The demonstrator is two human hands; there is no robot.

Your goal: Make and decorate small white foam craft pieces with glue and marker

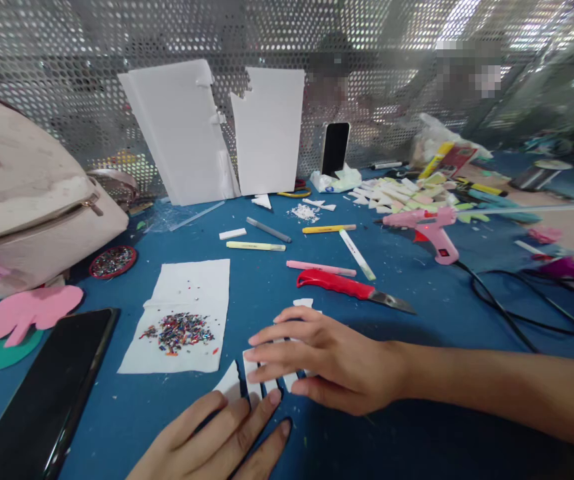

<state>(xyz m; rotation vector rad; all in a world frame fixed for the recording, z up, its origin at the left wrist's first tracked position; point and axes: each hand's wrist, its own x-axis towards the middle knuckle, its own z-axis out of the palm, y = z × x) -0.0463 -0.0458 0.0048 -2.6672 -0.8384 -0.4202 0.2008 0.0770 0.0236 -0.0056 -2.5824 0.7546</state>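
Several white foam pieces (251, 377) lie side by side on the blue table, with narrow dark gaps between them. My left hand (221, 433) rests at their lower ends, fingers spread and touching them. From the right, my right hand (334, 357) lies over the pieces' upper and right parts, its fingers stretched out flat and hiding much of them. Just beyond the hands is a red-handled knife (337, 285), its blade pointing right. A white paper sheet (171, 287) with a heap of shiny colourful bits (184, 332) lies to the left.
Markers (255, 246) lie across the middle. At the right are a pink glue gun (437, 230) with a black cable and a pile of foam scraps (401, 195). White boards (181, 133) and a phone (335, 148) stand behind. A dark phone (47, 393) and a bag (31, 200) are left.
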